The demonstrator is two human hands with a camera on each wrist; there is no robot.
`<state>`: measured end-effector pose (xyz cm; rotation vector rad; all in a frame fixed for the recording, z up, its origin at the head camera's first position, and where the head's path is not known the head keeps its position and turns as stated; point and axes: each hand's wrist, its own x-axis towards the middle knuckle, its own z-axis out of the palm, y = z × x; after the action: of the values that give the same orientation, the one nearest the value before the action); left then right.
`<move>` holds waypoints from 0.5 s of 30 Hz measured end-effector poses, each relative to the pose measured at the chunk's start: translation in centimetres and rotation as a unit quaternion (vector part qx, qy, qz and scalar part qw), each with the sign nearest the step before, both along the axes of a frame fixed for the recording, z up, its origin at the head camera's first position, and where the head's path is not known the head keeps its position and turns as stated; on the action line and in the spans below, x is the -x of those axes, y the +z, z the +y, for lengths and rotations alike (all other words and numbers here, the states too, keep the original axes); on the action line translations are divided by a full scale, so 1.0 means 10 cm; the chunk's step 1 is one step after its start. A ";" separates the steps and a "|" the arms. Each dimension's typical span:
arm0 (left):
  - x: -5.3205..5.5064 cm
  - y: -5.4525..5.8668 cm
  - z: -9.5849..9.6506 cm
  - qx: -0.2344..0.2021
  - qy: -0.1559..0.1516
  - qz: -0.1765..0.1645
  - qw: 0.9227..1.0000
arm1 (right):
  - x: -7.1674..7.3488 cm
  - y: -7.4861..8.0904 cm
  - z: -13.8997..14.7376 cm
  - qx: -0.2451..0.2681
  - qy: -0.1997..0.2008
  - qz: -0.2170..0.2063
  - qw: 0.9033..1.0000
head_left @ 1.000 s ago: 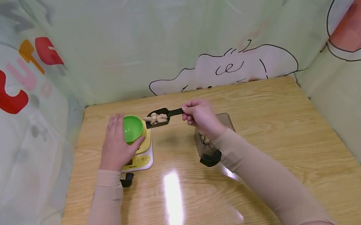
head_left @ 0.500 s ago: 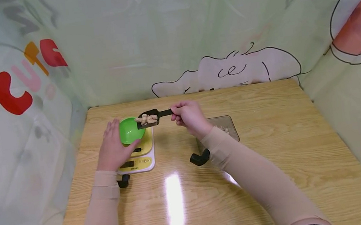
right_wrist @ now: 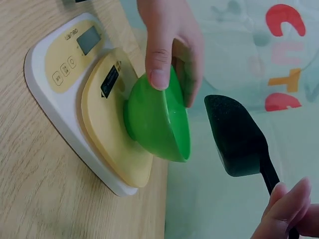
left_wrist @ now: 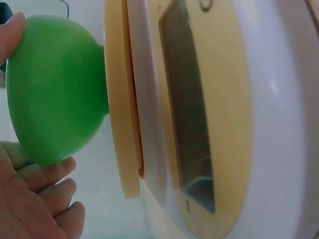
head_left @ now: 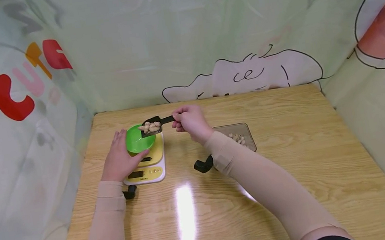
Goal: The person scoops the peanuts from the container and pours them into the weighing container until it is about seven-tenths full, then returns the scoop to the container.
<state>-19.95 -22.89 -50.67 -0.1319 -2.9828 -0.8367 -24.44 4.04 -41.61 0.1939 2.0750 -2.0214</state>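
A green bowl (head_left: pixel 137 139) stands on the yellow plate of a kitchen scale (head_left: pixel 146 174), on the left of the table. My left hand (head_left: pixel 118 159) holds the bowl from the side, thumb and fingers on opposite sides in the right wrist view. My right hand (head_left: pixel 191 123) grips a black scoop (head_left: pixel 156 119) by its handle. Pale nuts (head_left: pixel 151 127), which look like peanuts in their shells, fill the scoop. Its tip overlaps the bowl's right side in the head view; the right wrist view puts it above the bowl's rim, apart from it.
A clear brownish container (head_left: pixel 251 136) with more of the nuts (head_left: pixel 237 138) stands right of centre, partly hidden by the right forearm. The wooden table (head_left: pixel 310 153) ends at printed cloth walls at the back and sides. A black wrist mount (head_left: pixel 203 165) sticks out below the right wrist.
My right hand has moved left with the loaded scoop, from beside the bowl to over its right part. The left hand stays at the bowl. More of the container shows now.
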 end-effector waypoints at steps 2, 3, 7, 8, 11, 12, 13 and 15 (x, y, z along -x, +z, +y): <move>0.00 0.00 0.00 0.001 0.003 -0.006 1.000 | 0.00 0.00 -0.04 -0.011 0.005 0.003 1.000; 0.00 0.01 0.00 0.001 0.004 -0.009 1.000 | 0.00 0.00 -0.06 -0.016 0.007 0.004 1.000; 0.00 0.01 0.01 0.004 0.006 -0.013 1.000 | -0.01 -0.04 -0.11 -0.038 0.014 0.011 0.999; 0.00 0.02 0.01 0.004 0.007 -0.013 1.000 | -0.01 -0.04 -0.12 -0.046 0.016 0.016 0.999; 0.00 0.02 0.01 0.004 0.007 -0.011 1.000 | -0.03 -0.04 -0.14 -0.071 0.022 0.036 0.997; 0.00 0.02 0.01 0.004 0.007 -0.010 1.000 | -0.04 -0.04 -0.15 -0.078 0.025 0.045 0.996; 0.00 0.02 0.01 0.004 0.007 -0.010 1.000 | -0.05 -0.04 -0.16 -0.088 0.027 0.055 0.994; 0.00 0.02 0.00 0.006 0.006 -0.008 1.000 | -0.06 -0.04 -0.17 -0.105 0.032 0.076 0.991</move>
<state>-19.96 -22.87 -50.50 -0.1083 -3.0002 -0.8217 -23.80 2.33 -42.03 0.0095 2.3565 -1.8302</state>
